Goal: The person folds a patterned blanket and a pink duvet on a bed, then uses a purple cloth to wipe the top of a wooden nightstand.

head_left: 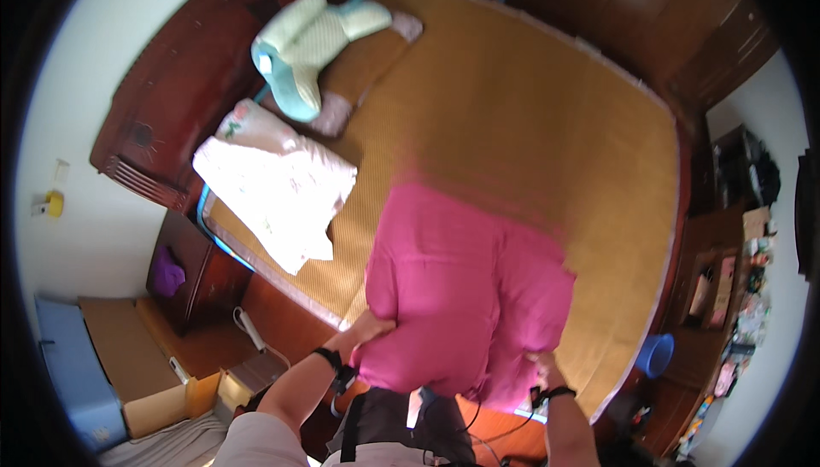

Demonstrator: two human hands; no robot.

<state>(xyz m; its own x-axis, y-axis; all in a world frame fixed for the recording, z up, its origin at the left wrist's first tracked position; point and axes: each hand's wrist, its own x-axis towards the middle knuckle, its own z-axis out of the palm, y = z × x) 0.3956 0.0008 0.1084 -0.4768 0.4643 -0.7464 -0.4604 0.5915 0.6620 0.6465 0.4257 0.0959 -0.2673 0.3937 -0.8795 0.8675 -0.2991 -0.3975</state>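
At the near edge of the tan woven bed mat (617, 262), the folded magenta fabric quilt (440, 283) is best smoothed evenly from both sides, where left hand (372, 329) and right hand (543, 368) touch it, grip unclear to me.

A: Legible text, head view?
B: None. 1 white tag (266, 63) on the pale green cushion (301, 40); any print on it is too small and washed out to read.
A: Small packages (752, 322) along the cabinet at the right?
B: Coloured patches only. Too small and blurred; no letter or digit resolved.
A: Signs or numbers elsewhere?
B: 0 readable. Entry: 1 tag noted, wording undetermined.
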